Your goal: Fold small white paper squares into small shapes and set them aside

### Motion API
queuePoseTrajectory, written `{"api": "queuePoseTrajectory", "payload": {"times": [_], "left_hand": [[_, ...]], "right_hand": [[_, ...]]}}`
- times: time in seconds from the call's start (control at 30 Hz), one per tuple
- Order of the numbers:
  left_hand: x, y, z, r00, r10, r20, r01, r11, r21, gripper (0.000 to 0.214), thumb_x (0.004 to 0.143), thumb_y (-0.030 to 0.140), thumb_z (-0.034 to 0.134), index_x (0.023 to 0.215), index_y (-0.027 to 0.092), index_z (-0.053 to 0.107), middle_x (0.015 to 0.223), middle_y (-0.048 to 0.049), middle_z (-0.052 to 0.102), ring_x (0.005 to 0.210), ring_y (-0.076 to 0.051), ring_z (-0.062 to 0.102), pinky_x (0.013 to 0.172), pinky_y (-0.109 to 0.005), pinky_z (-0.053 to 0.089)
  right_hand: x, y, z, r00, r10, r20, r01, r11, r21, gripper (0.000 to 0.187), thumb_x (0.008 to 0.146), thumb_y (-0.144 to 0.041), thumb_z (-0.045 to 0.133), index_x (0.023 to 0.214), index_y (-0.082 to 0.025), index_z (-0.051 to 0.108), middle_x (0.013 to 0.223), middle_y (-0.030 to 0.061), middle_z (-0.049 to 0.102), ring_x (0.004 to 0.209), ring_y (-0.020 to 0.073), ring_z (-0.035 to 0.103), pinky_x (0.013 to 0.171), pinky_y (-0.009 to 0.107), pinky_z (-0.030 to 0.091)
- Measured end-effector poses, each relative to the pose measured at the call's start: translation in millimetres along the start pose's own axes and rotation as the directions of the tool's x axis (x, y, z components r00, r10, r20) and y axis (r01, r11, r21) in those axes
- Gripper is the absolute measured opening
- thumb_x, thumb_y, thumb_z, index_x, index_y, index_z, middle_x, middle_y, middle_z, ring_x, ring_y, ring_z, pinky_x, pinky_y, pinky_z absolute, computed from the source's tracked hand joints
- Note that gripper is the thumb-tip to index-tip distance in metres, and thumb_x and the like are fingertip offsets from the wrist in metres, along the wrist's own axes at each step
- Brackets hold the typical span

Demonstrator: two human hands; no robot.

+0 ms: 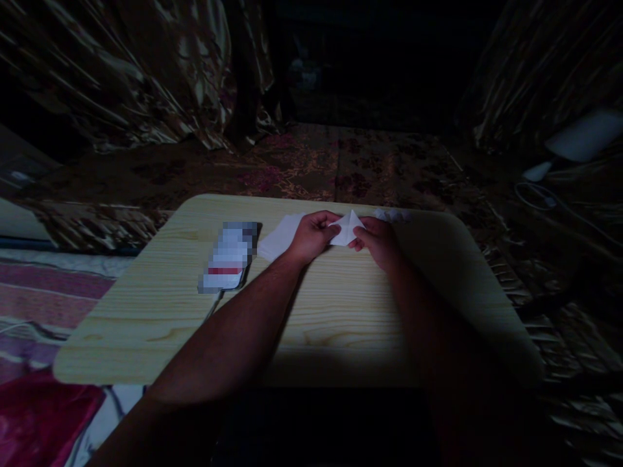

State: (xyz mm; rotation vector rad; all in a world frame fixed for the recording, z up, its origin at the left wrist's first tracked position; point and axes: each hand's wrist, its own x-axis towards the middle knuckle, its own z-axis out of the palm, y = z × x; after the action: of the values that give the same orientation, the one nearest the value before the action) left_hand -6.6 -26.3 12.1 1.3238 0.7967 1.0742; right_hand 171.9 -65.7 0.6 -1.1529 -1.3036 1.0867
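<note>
A small piece of white folded paper [349, 228], pointed at the top, is held between both hands above the far half of the wooden table. My left hand [314, 235] pinches its left side, thumb on the near face. On its right side, my right hand [378, 240] grips it with the thumb in front and the fingers curled behind. A stack of white paper sheets [282, 236] lies just left of my left hand and is partly covered by it. Beyond my right hand sit several small white folded paper pieces [392, 214].
The light wooden table [146, 318] has rounded corners. A phone [228, 256], its screen blurred out, lies on the left with a cable [213, 305] running toward me. Patterned curtains and a cloth-covered ledge [302, 159] stand behind. A white lamp [584, 136] is at the right.
</note>
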Motion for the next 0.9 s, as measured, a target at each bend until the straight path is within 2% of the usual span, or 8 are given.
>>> {"api": "queuePoseTrajectory", "payload": {"times": [0.13,0.23,0.43,0.6,0.73,0.9], "left_hand": [[0,0,-0.5,1.0,0.021,0.009,-0.021,0.999,-0.043,0.019,0.067,0.025,0.078,0.082,0.015,0.072,0.057,0.004,0.059,0.046,-0.006,0.042,0.047,-0.022,0.031],[2,-1,-2.1,0.999,0.028,0.02,-0.027,0.998,-0.064,0.016,0.066,0.023,0.076,0.08,0.015,0.074,0.057,0.0032,0.06,0.046,-0.007,0.042,0.047,-0.022,0.029],[4,-3,-3.6,0.999,0.053,0.01,-0.052,0.994,-0.094,0.01,0.065,0.021,0.074,0.073,0.015,0.073,0.066,-0.0014,0.069,0.059,-0.012,0.057,0.059,-0.025,0.042],[2,-2,-1.0,0.999,0.054,0.008,-0.053,0.998,-0.034,0.024,0.059,0.027,0.085,0.071,0.014,0.068,0.067,-0.0019,0.069,0.059,-0.011,0.058,0.059,-0.025,0.044],[2,-3,-0.2,0.999,0.048,-0.006,-0.048,0.999,-0.022,0.026,0.057,0.025,0.086,0.072,0.014,0.067,0.062,0.0002,0.065,0.054,-0.009,0.054,0.053,-0.023,0.041],[1,-2,0.9,0.998,0.054,-0.014,-0.054,0.998,0.016,0.027,0.059,0.025,0.086,0.074,0.015,0.066,0.062,0.0013,0.064,0.052,-0.008,0.052,0.051,-0.022,0.038]], "right_hand": [[-1,0,-1,1.0,0.022,0.0,-0.022,0.996,0.087,0.041,0.075,-0.044,0.073,0.104,-0.016,0.069,0.069,0.0026,0.072,0.058,0.0155,0.067,0.052,0.025,0.051],[-1,1,-1,1.0,0.02,0.01,-0.021,0.986,0.163,0.035,0.075,-0.039,0.073,0.102,-0.017,0.07,0.066,0.0016,0.071,0.058,0.0147,0.067,0.053,0.025,0.052],[-2,-2,-1,0.998,0.057,-0.001,-0.055,0.968,0.244,0.017,0.071,-0.028,0.065,0.083,-0.017,0.069,0.064,0.0012,0.07,0.053,0.0144,0.065,0.052,0.026,0.052],[-2,-5,2,0.997,0.075,0.005,-0.074,0.977,0.201,0.019,0.072,-0.034,0.065,0.081,-0.018,0.064,0.061,-0.0002,0.067,0.053,0.0157,0.066,0.051,0.026,0.052],[-4,-9,7,0.998,0.042,-0.056,-0.035,0.994,0.108,0.028,0.069,-0.035,0.073,0.088,-0.02,0.059,0.063,-0.0027,0.067,0.052,0.0146,0.065,0.049,0.024,0.051],[-4,-11,11,0.995,0.044,-0.084,-0.041,0.998,0.042,0.037,0.068,-0.03,0.072,0.099,-0.021,0.056,0.059,-0.0044,0.066,0.05,0.0145,0.064,0.048,0.024,0.051]]}}
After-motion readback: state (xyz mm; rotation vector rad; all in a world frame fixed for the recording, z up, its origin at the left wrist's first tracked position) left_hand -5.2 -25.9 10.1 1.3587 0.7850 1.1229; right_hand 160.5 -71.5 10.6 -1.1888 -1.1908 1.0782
